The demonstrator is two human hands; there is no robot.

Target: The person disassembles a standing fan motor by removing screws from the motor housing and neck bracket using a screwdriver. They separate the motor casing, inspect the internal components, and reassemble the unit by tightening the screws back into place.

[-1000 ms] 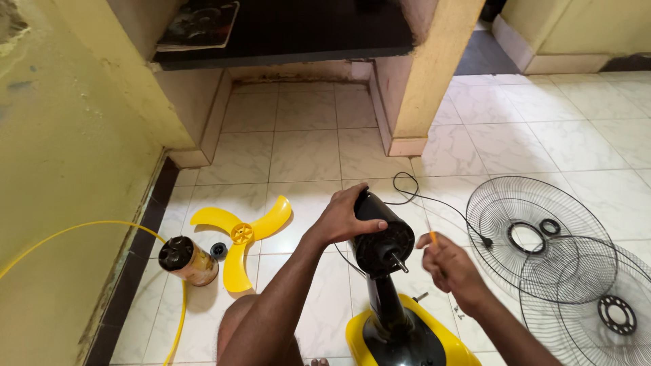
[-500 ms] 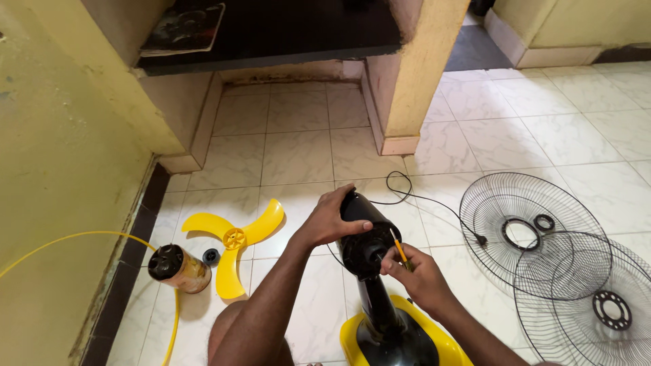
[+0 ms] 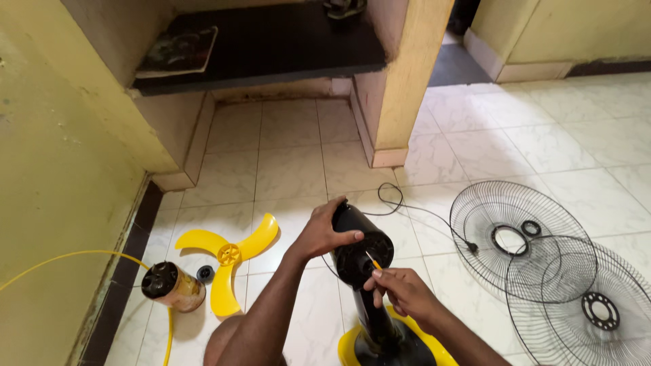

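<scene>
White marbled floor tiles (image 3: 291, 169), yellow walls, dark shelf at 12 o'clock. Left hand (image 3: 324, 234) wraps the black fan motor housing (image 3: 359, 247) from its 9 o'clock side, apparently to steady it on its stand above the yellow base (image 3: 349, 349). Right hand (image 3: 400, 291) pinches a thin yellow-handled tool (image 3: 373, 263), tip at the housing face. Yellow three-blade propeller (image 3: 227, 256) lies at 9 o'clock; a jar (image 3: 173, 286) with a yellowish label lies just beside it. Two wire grilles (image 3: 542, 257) overlap at 3 o'clock, seemingly set aside.
</scene>
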